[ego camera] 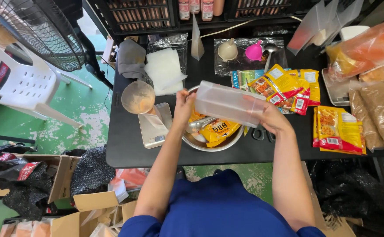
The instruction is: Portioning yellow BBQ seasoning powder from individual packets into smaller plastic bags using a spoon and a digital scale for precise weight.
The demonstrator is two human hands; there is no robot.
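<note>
The black surface [122,149] carries all items in use. Near its front edge, centred before the person, stands a round metal bowl [233,141] holding yellow seasoning packets [216,130] and a metal spoon [199,124].

Directly above the bowl, a clear rectangular plastic container [229,103] is held off the surface between both hands. Its long axis runs left to right across the person's front, tilted slightly, with the left end a little higher than the right. Which end is the open one cannot be determined from this view.

The left hand [184,105] is closed on the container's left end, fingers curled over its edge. The right hand [274,118] is closed on the right end, gripping from below and behind. Both hands are equally close to the container; neither is free.

Just left of the bowl, a digital scale [154,127] supports a clear round cup [138,97]. Scissors [262,134] lie just right of the bowl.
</note>
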